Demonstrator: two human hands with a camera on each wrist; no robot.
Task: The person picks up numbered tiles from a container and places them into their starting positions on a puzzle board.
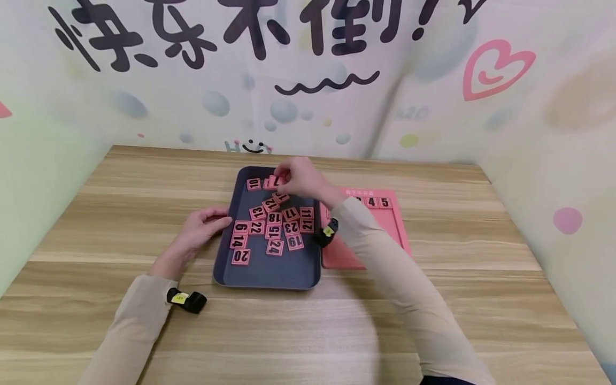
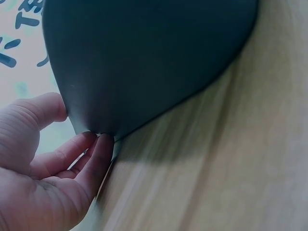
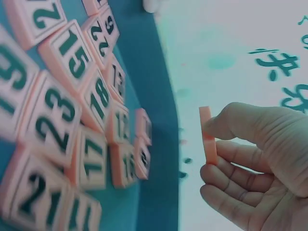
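Note:
Over the far end of the dark tray (image 1: 293, 272), my right hand (image 1: 302, 177) pinches a pink number tile (image 1: 276, 182) marked 7. In the right wrist view that tile (image 3: 207, 137) stands edge-on between thumb and fingertips, above the other tiles. My left hand (image 1: 199, 230) holds the tray's left side. Its thumb lies at the rim and its fingertips at the lower edge, as the left wrist view shows. Several loose tiles (image 1: 273, 232) lie in the tray at various angles, among them 15, 18, 22 and 23.
Right beside the tray lies a pink board (image 1: 344, 254), partly hidden by my right forearm. Along its top a row of tiles includes 4 (image 1: 371, 202) and 5 (image 1: 385, 202). Both rest on a wooden table (image 1: 269, 337) backed by a printed wall (image 1: 192, 112).

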